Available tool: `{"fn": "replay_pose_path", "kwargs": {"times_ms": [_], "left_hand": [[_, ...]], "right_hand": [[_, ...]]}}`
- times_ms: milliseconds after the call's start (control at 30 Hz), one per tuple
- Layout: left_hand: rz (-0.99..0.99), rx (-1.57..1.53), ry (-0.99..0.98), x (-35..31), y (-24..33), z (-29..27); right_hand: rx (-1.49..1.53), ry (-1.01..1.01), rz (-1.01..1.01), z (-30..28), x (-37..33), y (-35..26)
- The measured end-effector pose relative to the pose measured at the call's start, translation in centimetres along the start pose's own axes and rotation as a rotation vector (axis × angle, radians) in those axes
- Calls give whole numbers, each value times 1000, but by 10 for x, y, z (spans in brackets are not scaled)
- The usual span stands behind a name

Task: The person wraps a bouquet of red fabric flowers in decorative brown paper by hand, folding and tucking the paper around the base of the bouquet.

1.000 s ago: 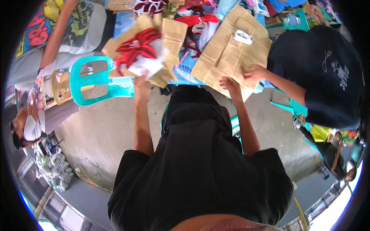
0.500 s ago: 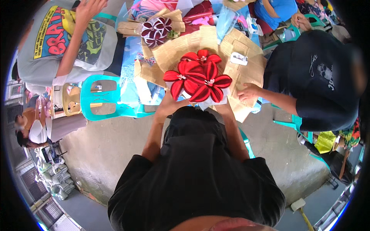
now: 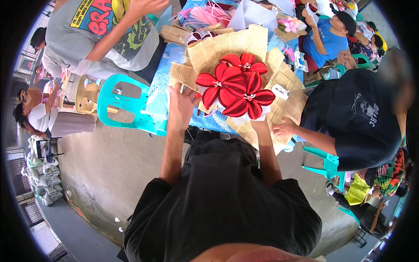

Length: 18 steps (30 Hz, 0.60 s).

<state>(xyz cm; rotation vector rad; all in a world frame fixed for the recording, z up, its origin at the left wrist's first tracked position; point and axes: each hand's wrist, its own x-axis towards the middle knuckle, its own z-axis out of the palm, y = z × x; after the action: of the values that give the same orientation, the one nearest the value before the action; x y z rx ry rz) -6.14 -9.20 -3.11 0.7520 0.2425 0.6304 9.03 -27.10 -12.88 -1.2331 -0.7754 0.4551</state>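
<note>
You seem to be adjusting the brown paper (image 3: 231, 48) around the red flowers (image 3: 233, 89), over the near edge of the desk (image 3: 155, 105); your left hand (image 3: 181, 105) is spread, fingers loose, by the paper's left side; your right hand (image 3: 260, 125) is mostly hidden below, its grip impossible to tell. The next move likely calls for steady support underneath; half a second ago both hands were under the flowers.

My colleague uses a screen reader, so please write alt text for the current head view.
Three red flowers against brown printed paper, seen from above at a blue-covered table. The person's left hand is at the paper's left side; the right hand is mostly hidden below the flowers. A co-worker's hand is at right.
</note>
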Motion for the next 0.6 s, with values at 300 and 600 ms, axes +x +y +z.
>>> {"fn": "replay_pose_path", "kwargs": {"times_ms": [300,600], "left_hand": [[79,472,304,25,13,11],[290,598,222,46,11,5]], "right_hand": [[251,17,103,5,-3,13],[206,-33,-2,-1,-11,13]]}}
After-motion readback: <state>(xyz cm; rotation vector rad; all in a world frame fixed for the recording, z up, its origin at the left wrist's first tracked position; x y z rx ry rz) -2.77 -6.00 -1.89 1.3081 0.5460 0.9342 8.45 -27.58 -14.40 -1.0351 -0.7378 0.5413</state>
